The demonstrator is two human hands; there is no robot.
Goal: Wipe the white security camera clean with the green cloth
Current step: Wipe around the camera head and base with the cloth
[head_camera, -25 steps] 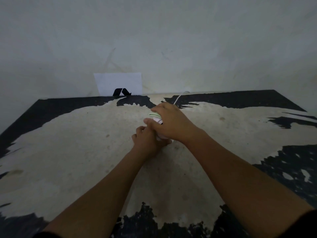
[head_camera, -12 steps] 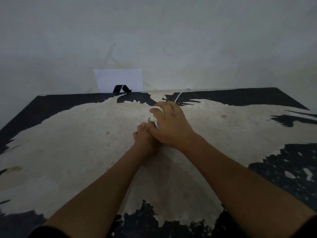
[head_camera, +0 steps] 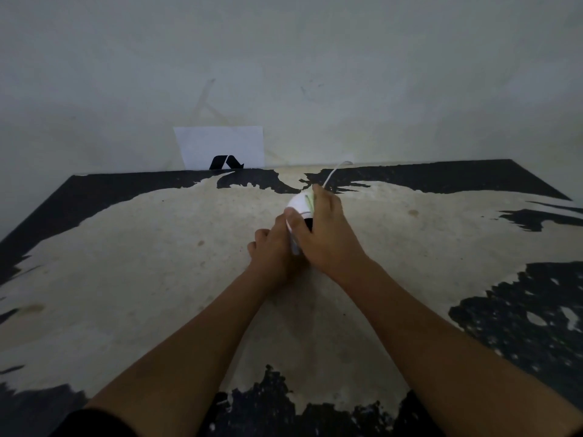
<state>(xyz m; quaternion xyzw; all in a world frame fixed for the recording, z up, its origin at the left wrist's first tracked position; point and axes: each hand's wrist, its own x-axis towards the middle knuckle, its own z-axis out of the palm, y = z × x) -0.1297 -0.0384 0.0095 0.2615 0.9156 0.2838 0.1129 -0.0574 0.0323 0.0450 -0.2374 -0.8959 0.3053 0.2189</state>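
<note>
A: Where is the white security camera [head_camera: 298, 203]?

B: Mid-counter [head_camera: 126, 263], left hand [head_camera: 274, 247] closed around its base.

A: Progress?

B: Wiping underway; right hand [head_camera: 325, 234] pinches the green cloth [head_camera: 310, 201] against the dome. Cleanliness cannot be judged.

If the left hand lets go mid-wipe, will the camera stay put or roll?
Probably roll or tip: the camera has a rounded, smooth-looking shell. Its thin cable trails back and might tug it. The left hand seems to be steadying its lower part.
</note>
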